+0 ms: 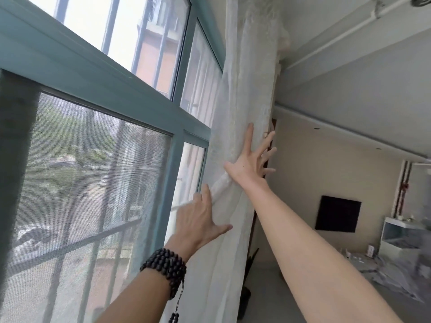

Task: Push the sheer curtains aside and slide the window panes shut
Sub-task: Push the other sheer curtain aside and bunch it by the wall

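Both hands pressing the curtain off the window

Left of the teal-framed sliding window (177, 159), the left hand (198, 222) and right hand (250, 164), fingers spread flat, gripping nothing, press the bunched white sheer curtain (242, 101) rightward; light, limp fabric, probably best gathered at its edge.

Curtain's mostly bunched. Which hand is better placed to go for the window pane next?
Left, probably. The left hand lies flat on the sheer curtain's window-side edge, next to the teal window frame. The right hand presses the gathered fabric higher up, on its room side.
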